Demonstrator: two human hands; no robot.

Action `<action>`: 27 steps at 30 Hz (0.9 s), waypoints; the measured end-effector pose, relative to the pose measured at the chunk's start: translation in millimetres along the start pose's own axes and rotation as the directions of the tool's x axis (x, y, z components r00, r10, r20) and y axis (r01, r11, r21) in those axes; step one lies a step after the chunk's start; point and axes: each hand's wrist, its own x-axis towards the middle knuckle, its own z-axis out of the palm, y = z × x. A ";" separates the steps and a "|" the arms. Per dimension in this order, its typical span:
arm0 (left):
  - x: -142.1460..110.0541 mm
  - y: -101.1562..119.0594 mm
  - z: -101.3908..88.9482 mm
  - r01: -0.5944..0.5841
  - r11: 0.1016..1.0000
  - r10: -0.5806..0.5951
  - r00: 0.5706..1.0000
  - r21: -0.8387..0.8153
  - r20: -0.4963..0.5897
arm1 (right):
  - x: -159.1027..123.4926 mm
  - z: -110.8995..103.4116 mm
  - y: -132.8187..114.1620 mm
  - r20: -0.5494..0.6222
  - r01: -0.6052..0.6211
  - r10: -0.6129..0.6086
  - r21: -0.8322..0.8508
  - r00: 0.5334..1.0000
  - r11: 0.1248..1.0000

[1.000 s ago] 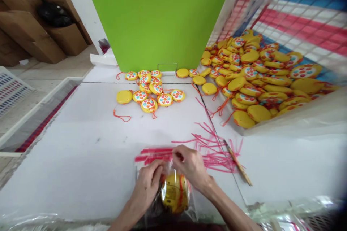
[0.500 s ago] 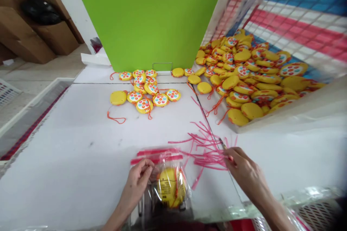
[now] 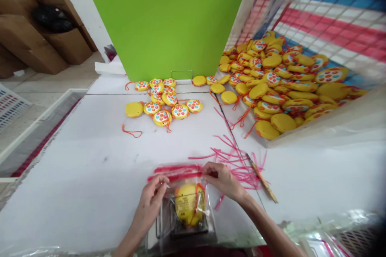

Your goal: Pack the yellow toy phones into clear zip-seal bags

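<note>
A clear plastic bag [image 3: 211, 225] lies at the table's front edge, with a yellow toy [image 3: 189, 204] carrying printed text and an orange cord inside or beneath its film. Red strips [image 3: 177, 177] run across its upper end. At the bag's upper left my left hand [image 3: 153, 196] is closed, thumb against fingers, pinching the film. My right hand [image 3: 221, 178] pinches the upper right corner, by the end of the red strips. To its right a thin dark-tipped tool with a wooden handle [image 3: 265, 184] rests on the table, beside scattered pink strips [image 3: 238, 166].
Several yellow toys with coloured dots [image 3: 180, 111] lie farther back, before a green panel [image 3: 165, 20]. On the right a large heap of the same toys [image 3: 283, 84] fills a walled bin. Cardboard boxes [image 3: 69, 46] stand far left.
My right hand has let go of the wooden-handled tool, leaving it on the table, and has moved left to the bag's upper right corner. My left hand stays at the bag.
</note>
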 end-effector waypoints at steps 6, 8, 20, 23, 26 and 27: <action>3.4 -12.6 -1.9 0.050 0.985 -0.054 0.998 -0.164 -0.021 | -7.7 7.3 3.2 -0.011 0.040 -0.040 -0.021 0.999 0.999; 4.7 -15.9 -1.7 0.055 0.974 -0.058 0.998 -0.220 -0.007 | -9.6 11.0 1.8 -0.033 0.040 -0.043 -0.090 0.999 0.995; -1.6 2.1 -0.6 0.040 0.989 -0.028 0.996 -0.144 0.080 | -44.3 -45.1 -32.3 -0.343 -0.059 -0.168 -0.563 0.924 0.825; -7.5 6.5 -1.5 0.025 0.990 -0.013 0.996 -0.140 0.086 | -39.5 -31.6 -39.9 -0.186 0.088 -0.179 -0.414 0.966 0.906; -15.3 6.7 -4.7 0.005 0.993 0.000 0.999 -0.122 0.043 | -35.1 -4.6 -36.8 0.046 0.118 -0.109 -0.319 0.993 0.940; -18.0 6.0 -6.1 0.003 0.993 0.001 1.000 -0.121 0.031 | -34.7 3.9 -34.4 0.083 0.112 -0.091 -0.298 0.992 0.948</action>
